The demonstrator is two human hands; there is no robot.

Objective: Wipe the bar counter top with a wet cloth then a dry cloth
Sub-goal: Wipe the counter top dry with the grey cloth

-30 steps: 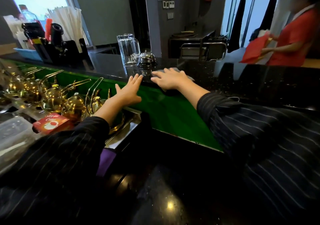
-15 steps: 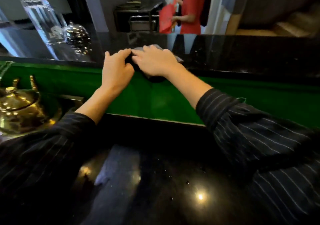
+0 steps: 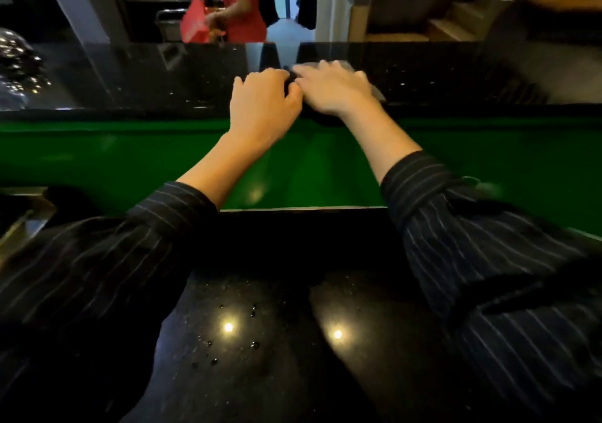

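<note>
The raised bar counter top [image 3: 456, 73] is glossy black stone running across the upper part of the head view. A grey cloth [image 3: 378, 91] lies flat on it, mostly hidden; only its right and far edges show. My right hand [image 3: 332, 88] presses flat on the cloth, fingers spread and pointing left. My left hand [image 3: 264, 104] rests beside it at the counter's near edge, fingers curled, its fingertips next to the right hand. Whether the left hand touches the cloth is hidden.
A green panel [image 3: 97, 155] drops below the counter's near edge. A lower black worktop [image 3: 267, 325] with water drops lies in front of me. A shiny metal bell [image 3: 16, 64] stands far left on the counter. A person in red [image 3: 241, 8] stands behind the bar.
Both hands and the cloth have slid to the right along the counter. The glass pitcher and brass teapots have left the view on the left.
</note>
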